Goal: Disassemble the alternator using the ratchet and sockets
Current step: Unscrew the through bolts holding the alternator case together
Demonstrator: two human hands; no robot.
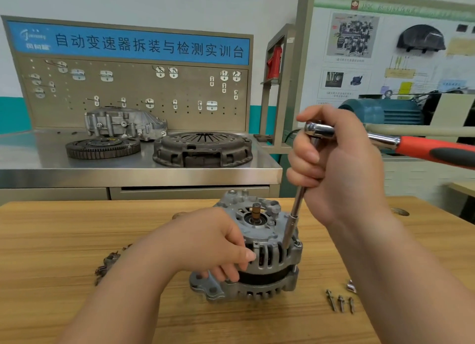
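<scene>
Bracing the alternator (259, 256) at the middle of the wooden table (64, 241) with the left hand (208, 243), fingers curled round its slotted casing. Best kept pressed down firmly, to stop the body twisting under torque. Just right of that, holding the socket (290, 232) on its long extension down at the casing's right edge, seemingly onto a through-bolt. Needs to sit square and fully seated, though leaning slightly at present; otherwise risks rounding the bolt head. Above, clasping the ratchet (385, 139) at its head, together with the top of the extension, in the right hand (341, 169), red handle jutting off to the right with nothing on it. Calls for short, steady swings while pushing down.

On the wood: small dark parts (108, 266) at the left, three loose bolts (340, 302) at the right beside the forearm. Behind, from the left: a steel bench (38, 174) carrying a toothed flywheel (102, 145), an aluminium housing (123, 124) and a clutch cover (203, 148) under a pegboard (133, 86), then a teal motor (385, 112) and a wall chart (385, 48).
</scene>
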